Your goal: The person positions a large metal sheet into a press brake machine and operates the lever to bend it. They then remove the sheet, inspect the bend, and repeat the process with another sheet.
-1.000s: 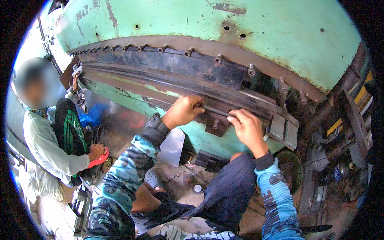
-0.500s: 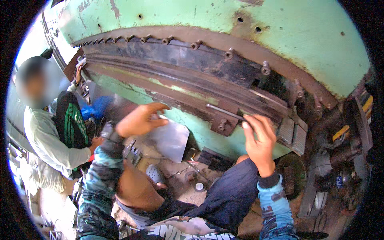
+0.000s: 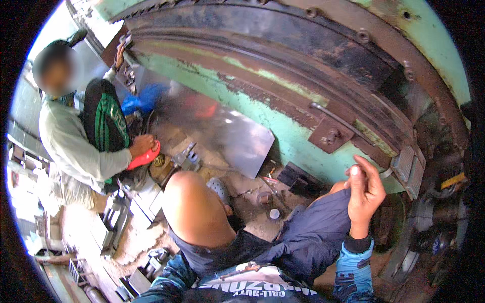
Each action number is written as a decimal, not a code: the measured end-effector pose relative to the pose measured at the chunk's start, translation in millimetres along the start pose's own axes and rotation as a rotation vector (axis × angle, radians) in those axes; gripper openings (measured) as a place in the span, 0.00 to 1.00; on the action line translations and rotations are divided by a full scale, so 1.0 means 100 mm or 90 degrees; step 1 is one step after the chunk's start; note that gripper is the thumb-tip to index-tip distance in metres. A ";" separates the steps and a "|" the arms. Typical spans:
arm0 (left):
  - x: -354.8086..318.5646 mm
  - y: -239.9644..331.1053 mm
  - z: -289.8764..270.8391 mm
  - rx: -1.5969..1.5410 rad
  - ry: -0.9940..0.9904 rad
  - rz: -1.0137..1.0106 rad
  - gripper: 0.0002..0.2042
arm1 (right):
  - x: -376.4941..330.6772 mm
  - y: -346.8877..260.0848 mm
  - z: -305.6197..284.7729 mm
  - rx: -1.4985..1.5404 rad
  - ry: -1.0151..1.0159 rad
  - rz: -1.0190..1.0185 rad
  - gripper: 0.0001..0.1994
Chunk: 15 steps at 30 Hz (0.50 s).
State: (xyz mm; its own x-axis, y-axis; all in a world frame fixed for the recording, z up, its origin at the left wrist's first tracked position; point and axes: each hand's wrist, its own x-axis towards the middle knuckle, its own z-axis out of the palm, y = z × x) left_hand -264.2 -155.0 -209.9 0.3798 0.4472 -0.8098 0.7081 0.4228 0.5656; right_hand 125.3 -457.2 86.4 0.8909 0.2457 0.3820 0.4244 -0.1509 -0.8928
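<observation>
My right hand (image 3: pixel 365 199) is raised over my right knee, its fingers loosely bent and apart, with nothing visible in them. Just beyond it, a thin metal rod (image 3: pixel 343 121) lies along the ledge of a green machine (image 3: pixel 298 131), apart from my fingers. Below the rod, a rusty square plate (image 3: pixel 323 141) with a bolt is fixed to the machine's front. Only the sleeve of my left arm (image 3: pixel 172 278) shows at the lower edge; that hand is out of sight.
A co-worker (image 3: pixel 76 136) crouches at the left, one hand on the machine's far end, the other near a red object (image 3: pixel 144 156). A shiny metal sheet (image 3: pixel 247 141) leans against the machine. A black block (image 3: pixel 295 179) and small parts lie on the floor. A clamp-like metal tool (image 3: pixel 117 219) stands at left.
My left hand has dropped out of view at the bottom. My right hand has come away from the rod. The view has shifted, so the machine sits higher and further right.
</observation>
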 end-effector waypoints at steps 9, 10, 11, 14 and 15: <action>-0.01 0.18 -0.09 -0.025 0.023 0.035 0.17 | -0.23 0.62 1.54 0.385 -0.029 0.421 0.17; 0.00 0.18 -0.09 -0.028 0.025 0.042 0.17 | -0.22 0.85 1.74 0.329 0.015 0.520 0.17; 0.01 0.19 -0.08 -0.031 0.024 0.046 0.17 | -0.20 1.09 1.97 0.310 0.025 0.547 0.18; 0.02 0.19 -0.01 -0.041 0.014 0.060 0.16 | -0.08 1.73 2.31 0.261 -0.025 0.633 0.21; 0.02 0.19 0.01 -0.043 0.010 0.065 0.16 | -0.10 1.88 2.38 0.252 0.007 0.614 0.22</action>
State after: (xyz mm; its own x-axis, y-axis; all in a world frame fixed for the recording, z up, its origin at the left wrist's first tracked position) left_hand -249.7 -146.8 -200.8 0.4380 0.5033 -0.7449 0.6239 0.4264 0.6549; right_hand 157.5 -260.4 -142.2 0.8262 0.1785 -0.5343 -0.5495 0.0463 -0.8342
